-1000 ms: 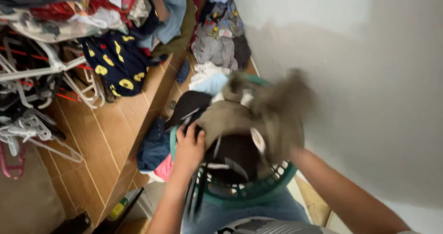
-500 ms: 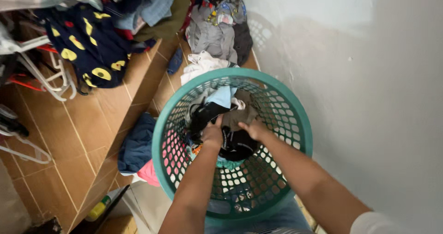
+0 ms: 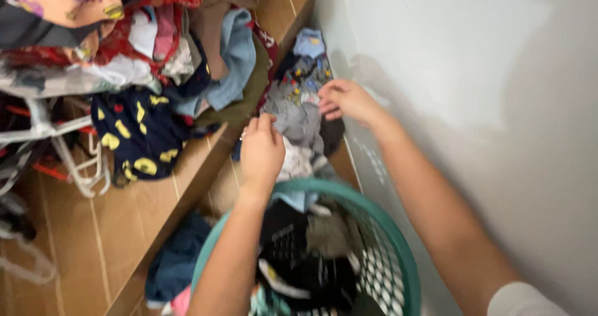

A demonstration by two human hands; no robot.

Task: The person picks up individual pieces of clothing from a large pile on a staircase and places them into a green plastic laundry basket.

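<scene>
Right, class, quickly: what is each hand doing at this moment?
Left hand: fingers curled, touching the grey garment; whether it grips cannot be told.
Right hand: fingers curled on the same grey garment; whether it grips cannot be told.

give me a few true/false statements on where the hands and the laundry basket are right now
1. Both hands reach to the grey garment on the floor by the wall. True.
2. The green laundry basket is empty. False: dark and olive clothes fill it.
3. The right hand is inside the basket. False: it is beyond the basket, at the grey garment's far edge.
4. The left hand is above the basket's far rim, near the grey garment. True.
5. White hangers lie on the left. True.
</scene>
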